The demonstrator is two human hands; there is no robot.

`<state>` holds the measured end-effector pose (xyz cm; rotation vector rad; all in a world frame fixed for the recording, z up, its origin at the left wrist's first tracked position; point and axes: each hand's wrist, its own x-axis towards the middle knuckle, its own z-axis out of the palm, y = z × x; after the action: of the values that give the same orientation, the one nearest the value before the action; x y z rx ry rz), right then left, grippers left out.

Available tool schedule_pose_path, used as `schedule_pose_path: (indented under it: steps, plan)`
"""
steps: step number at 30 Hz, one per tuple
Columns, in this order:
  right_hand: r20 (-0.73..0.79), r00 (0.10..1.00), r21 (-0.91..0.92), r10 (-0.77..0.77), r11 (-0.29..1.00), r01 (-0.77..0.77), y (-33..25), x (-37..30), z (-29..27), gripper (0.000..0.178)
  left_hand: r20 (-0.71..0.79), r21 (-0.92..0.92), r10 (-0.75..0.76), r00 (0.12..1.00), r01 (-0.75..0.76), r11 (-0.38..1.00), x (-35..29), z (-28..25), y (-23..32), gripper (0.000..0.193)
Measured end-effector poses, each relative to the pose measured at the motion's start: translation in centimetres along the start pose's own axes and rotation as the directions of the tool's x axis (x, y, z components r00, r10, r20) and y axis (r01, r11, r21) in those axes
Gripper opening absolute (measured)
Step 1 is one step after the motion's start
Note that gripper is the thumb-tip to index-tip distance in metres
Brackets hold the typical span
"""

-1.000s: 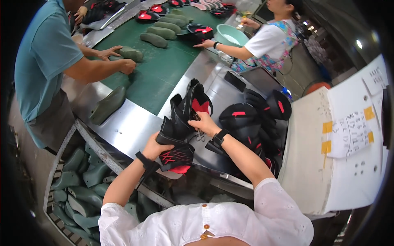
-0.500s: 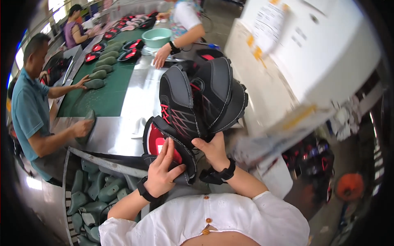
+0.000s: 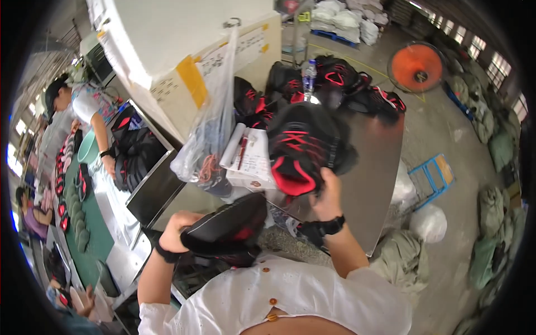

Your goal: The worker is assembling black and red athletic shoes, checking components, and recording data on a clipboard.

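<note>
My left hand (image 3: 176, 230) is closed around the edge of a black shoe upper (image 3: 226, 223), which is tilted in front of my body with a stitched rim and a bit of red inside. Parts of another black piece show under it. My right hand (image 3: 328, 196) grips the heel end of a black shoe upper with red laces and a red collar lining (image 3: 296, 142). That upper is at the near left part of a metal table (image 3: 363, 167), its toe pointing away from me. Blur hides whether more uppers are held beneath it.
Several black and red uppers (image 3: 338, 78) and a water bottle (image 3: 309, 78) stand at the table's far side. A hanging plastic bag (image 3: 209, 145) and a notepad with a pen (image 3: 245, 153) are left of it. A co-worker (image 3: 89, 109) stands at the left bench. A blue folding stool (image 3: 431, 180) is right.
My view has turned right, from the green bench to the metal table. My hands have moved apart, splitting the bunch of uppers, one part in each hand.
</note>
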<state>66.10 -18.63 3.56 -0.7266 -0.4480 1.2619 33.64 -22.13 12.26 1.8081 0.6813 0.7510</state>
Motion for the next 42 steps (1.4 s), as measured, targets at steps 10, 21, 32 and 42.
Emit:
schedule_pose_path:
  steps: [10, 21, 32, 42]
  plan:
    - [0.182, 0.980, -0.543, -0.079, 0.823, 0.167, -9.5, -3.0, -11.8, 0.067, 0.371, -0.207, 0.105, 0.923, -0.028, 0.978, 15.7, 10.6, -6.0, 0.050]
    - [-0.062, 0.932, -0.666, 0.356, 0.681, -0.304, -10.7, -7.7, -16.9, 0.068, 0.143, -0.417, -0.044, 0.989, 0.100, 0.904, 17.9, 18.8, -10.8, 0.104]
    - [0.111, 0.950, -0.756, 0.293, 0.645, -0.111, -24.9, -10.6, -29.6, 0.112, 0.144, -0.335, -0.162, 0.976, 0.202, 0.920, 21.9, 35.6, -5.4, 0.101]
    - [0.067, 0.966, -0.744, 0.251, 0.658, -0.120, -29.0, -8.1, -35.4, 0.077, -0.011, -0.190, -0.393, 0.919, 0.384, 0.903, 23.6, 44.3, -2.7, 0.097]
